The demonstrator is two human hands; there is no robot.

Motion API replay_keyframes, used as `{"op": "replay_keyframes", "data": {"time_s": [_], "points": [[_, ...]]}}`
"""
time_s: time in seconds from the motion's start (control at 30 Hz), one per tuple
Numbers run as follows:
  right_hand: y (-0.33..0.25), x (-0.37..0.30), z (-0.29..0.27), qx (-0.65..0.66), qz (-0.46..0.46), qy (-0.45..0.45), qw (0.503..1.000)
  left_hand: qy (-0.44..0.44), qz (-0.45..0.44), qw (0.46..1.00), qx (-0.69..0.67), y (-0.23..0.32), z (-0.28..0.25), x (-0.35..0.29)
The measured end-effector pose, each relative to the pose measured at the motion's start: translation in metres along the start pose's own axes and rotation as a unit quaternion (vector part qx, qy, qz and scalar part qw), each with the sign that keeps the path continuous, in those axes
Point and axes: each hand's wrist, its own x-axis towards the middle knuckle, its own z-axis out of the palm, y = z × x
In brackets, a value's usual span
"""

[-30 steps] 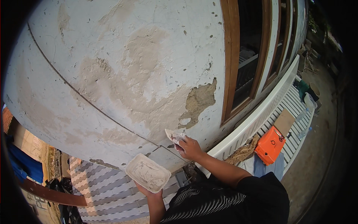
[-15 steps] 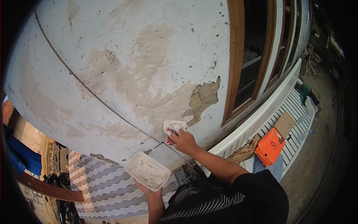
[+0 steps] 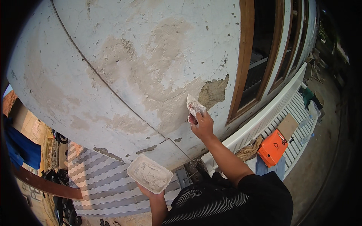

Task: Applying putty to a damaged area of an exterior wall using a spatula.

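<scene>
My right hand (image 3: 203, 127) is closed around a putty knife (image 3: 195, 104) with a reddish grip, its blade coated in pale putty. The blade is against or very near the wall (image 3: 158, 67), just left of a rough grey-brown patch (image 3: 214, 93) where the paint has come away. Beige filler smears spread over the white surface to the left of it. Low and to the left, my left hand (image 3: 152, 194) grips a shallow rectangular plastic tub (image 3: 137, 162) from beneath; wet putty (image 3: 151, 175) lies in it. Most of the left fingers are hidden under the tub.
A thin dark cable (image 3: 102, 79) runs diagonally down the wall. Brown-framed windows (image 3: 245, 64) are on the right. Along the wall stands a white slatted bench (image 3: 298, 113) bearing an orange case (image 3: 273, 148) and a brown board (image 3: 287, 127). Patterned tiles (image 3: 109, 184) cover the floor at lower left.
My right hand has moved up and to the right along the wall with the putty knife, whose blade now points upward beside the rough patch. The left hand and tub have barely moved.
</scene>
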Motion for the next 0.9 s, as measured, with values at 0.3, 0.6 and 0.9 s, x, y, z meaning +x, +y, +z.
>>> {"op": "replay_keyframes", "data": {"time_s": [0.3,0.6,0.9], "points": [[-0.04,-0.083,-0.014,0.082,0.076,-0.16,0.981,-0.012,-0.024,1.0,-0.013,0.022,-0.02,-0.012],[-0.098,-0.083,-0.081,0.517,0.392,-0.066,0.758,-0.067,-0.048,0.996,-0.021,0.02,-0.026,-0.024],[-0.148,-0.102,-0.118,0.662,0.529,-0.15,0.51,-0.184,-0.017,0.983,0.024,0.021,-0.019,-0.064]]}}
